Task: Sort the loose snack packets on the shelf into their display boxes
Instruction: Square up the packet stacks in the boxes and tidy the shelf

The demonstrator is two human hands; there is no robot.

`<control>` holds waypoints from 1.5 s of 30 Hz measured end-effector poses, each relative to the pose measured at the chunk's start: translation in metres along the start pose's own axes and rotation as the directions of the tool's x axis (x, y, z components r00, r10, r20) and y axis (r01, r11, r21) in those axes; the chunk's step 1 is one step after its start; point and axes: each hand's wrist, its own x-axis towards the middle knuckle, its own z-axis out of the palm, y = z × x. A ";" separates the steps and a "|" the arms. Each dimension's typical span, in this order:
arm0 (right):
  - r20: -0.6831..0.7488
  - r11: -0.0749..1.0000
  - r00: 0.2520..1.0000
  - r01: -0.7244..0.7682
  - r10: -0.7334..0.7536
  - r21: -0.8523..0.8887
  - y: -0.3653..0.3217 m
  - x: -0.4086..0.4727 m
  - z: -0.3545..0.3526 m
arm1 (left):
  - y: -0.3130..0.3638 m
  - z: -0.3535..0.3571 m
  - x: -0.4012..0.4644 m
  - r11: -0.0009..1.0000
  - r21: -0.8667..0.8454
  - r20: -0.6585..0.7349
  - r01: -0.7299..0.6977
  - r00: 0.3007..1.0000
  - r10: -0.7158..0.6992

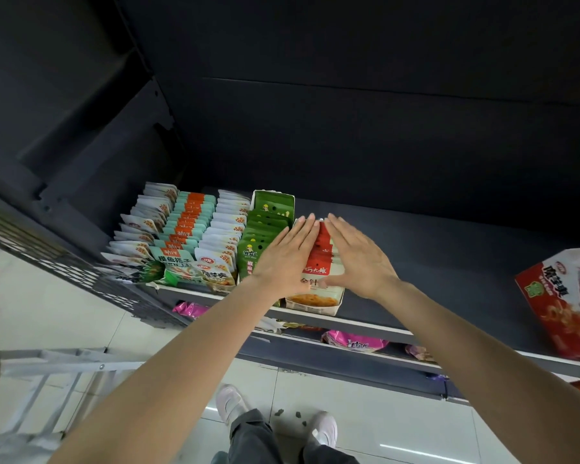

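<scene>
Red-white packets; green packets; dark grey shelf.

Both arms reach over a dark shelf. The left hand and right hand lie flat, fingers straight, on either side of a row of red packets standing in a white box. Green packets stand just left.

Head view, steeply down, close

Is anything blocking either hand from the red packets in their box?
Nothing visible. The left hand and right hand lie flat against the red packets in their display box.
</scene>
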 end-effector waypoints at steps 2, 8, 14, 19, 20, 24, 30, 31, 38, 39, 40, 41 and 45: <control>-0.060 0.995 0.997 -0.048 0.053 0.082 -0.005 -0.004 0.005 | -0.004 -0.003 -0.004 0.999 0.021 -0.014 -0.042 0.999 0.042; -0.031 0.990 0.994 -0.097 0.100 0.104 -0.010 -0.005 0.016 | -0.004 -0.003 -0.007 1.000 0.002 0.027 -0.030 0.999 0.029; 0.062 0.996 0.995 -0.080 0.078 0.036 -0.010 -0.001 0.007 | 0.000 -0.006 -0.002 1.000 -0.018 0.087 -0.002 0.996 0.003; -0.051 0.961 0.993 -0.087 0.104 0.263 -0.005 -0.013 0.008 | -0.012 -0.003 -0.019 0.999 0.002 -0.008 -0.047 0.999 0.047; -0.054 0.965 0.993 -0.087 0.104 0.247 -0.006 -0.011 0.005 | -0.011 -0.005 -0.019 0.999 -0.011 -0.029 -0.030 0.999 0.030; -0.026 0.978 0.992 -0.118 0.124 0.172 -0.009 0.005 -0.009 | -0.007 -0.015 -0.007 0.999 -0.009 -0.084 0.041 0.996 -0.041; -0.024 0.958 0.988 -0.143 0.153 0.247 -0.003 0.017 -0.004 | -0.004 -0.006 0.001 0.991 0.083 -0.094 0.106 0.991 -0.098; -0.005 0.926 0.985 -0.158 0.170 0.344 -0.002 0.013 0.000 | -0.005 -0.005 0.004 0.994 0.062 -0.063 0.085 0.995 -0.081; 0.129 0.423 0.934 -0.271 0.333 0.865 -0.017 0.002 0.039 | -0.004 -0.001 0.013 0.995 -0.092 0.077 0.049 0.996 -0.042; 0.132 0.404 0.928 -0.275 0.347 0.872 -0.017 0.004 0.040 | -0.006 0.000 0.013 0.995 -0.088 0.069 0.039 0.997 -0.033; 0.120 0.425 0.929 -0.271 0.350 0.863 -0.016 0.004 0.040 | -0.007 0.001 0.013 0.996 -0.088 0.064 0.023 0.998 -0.018; 0.100 0.464 0.931 -0.266 0.350 0.845 -0.014 0.003 0.039 | -0.009 0.002 0.013 0.996 -0.090 0.064 0.006 0.998 0.000; 0.063 0.552 0.953 -0.225 0.297 0.803 -0.008 -0.002 0.035 | -0.014 0.001 0.010 0.997 -0.066 0.023 -0.028 0.999 0.029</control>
